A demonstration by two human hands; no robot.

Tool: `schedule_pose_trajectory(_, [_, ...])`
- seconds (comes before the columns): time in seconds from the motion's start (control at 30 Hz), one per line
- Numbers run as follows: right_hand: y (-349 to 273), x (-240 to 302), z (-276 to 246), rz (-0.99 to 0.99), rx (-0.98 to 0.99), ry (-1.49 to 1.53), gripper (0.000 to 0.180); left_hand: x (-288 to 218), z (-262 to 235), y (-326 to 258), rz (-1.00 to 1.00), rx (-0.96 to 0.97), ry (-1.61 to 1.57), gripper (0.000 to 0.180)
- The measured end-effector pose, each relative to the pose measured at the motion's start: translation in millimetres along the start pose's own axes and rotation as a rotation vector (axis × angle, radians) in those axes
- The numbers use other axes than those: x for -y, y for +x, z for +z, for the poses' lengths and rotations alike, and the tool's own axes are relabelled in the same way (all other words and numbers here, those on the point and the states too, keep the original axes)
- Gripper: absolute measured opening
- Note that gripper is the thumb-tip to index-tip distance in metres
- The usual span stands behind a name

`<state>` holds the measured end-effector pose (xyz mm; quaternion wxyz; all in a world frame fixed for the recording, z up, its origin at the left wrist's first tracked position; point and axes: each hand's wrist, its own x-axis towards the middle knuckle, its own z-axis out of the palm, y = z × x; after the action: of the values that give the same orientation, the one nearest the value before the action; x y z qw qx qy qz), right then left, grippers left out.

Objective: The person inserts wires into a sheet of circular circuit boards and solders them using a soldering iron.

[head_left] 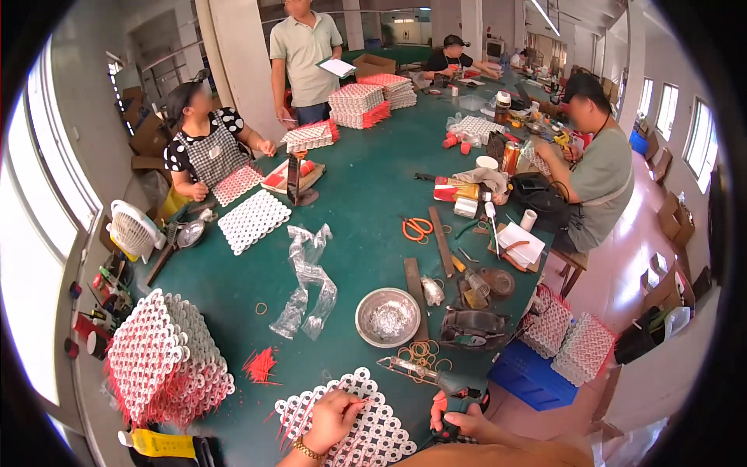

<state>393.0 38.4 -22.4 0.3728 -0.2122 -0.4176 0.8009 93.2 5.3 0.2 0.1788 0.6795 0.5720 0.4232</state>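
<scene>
My left hand (333, 420) rests over a white lattice sheet of round black-centred cells (381, 424). Its thumb and fingers are pinched together near a thin red wire, though the fingertips partly hide what they hold. Several red wires lie across the sheet's left edge. In my right hand (467, 424) is a dark green pistol-grip soldering gun (450, 383), its long metal tip pointing left above the sheet's far side. Beyond my left hand lies a pile of short red wires (261, 366).
A metal bowl (360, 317) of silvery bits sits ahead, beside rubber bands (422, 354) and a black tool stand (472, 327). Stacked lattice blocks (159, 358) stand left, and crumpled plastic (307, 284) lies mid-table. Co-workers sit on both sides; another person stands with a clipboard (336, 68).
</scene>
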Motion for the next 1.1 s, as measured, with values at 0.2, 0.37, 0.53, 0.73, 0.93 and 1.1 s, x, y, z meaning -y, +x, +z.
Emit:
schedule_pose_trajectory(0.2, [3.6, 0.3, 0.9, 0.009, -0.017, 0.011, 0.047, 1.3, 1.5, 1.8, -0.024, 0.004, 0.019, 0.01])
schedule_pose_trajectory(0.37, [0.6, -1.1, -1.5, -0.004, 0.007, 0.013, 0.047, -0.1, 0.1, 1.5, 0.01, -0.006, 0.0, 0.01])
schedule_pose_trajectory(0.53, [1.9, -0.8, -1.1, 0.009, 0.004, 0.021, 0.046, 0.4, 1.2, 1.3, -0.013, -0.007, -0.012, 0.011])
schedule_pose_trajectory(0.73, [1.7, -2.7, -2.5, -0.006, 0.011, 0.013, 0.046, 2.1, 1.4, 0.3, -0.007, 0.007, -0.005, 0.01])
schedule_pose_trajectory(0.93, [1.6, 2.1, 3.1, -0.003, -0.008, 0.008, 0.048, 0.0, 0.3, 0.4, -0.012, 0.01, 0.006, 0.009])
schedule_pose_trajectory(1.1, [1.2, -0.1, 0.0, 0.008, -0.02, 0.002, 0.048, 1.3, 0.7, 1.4, 0.003, -0.001, -0.007, 0.01])
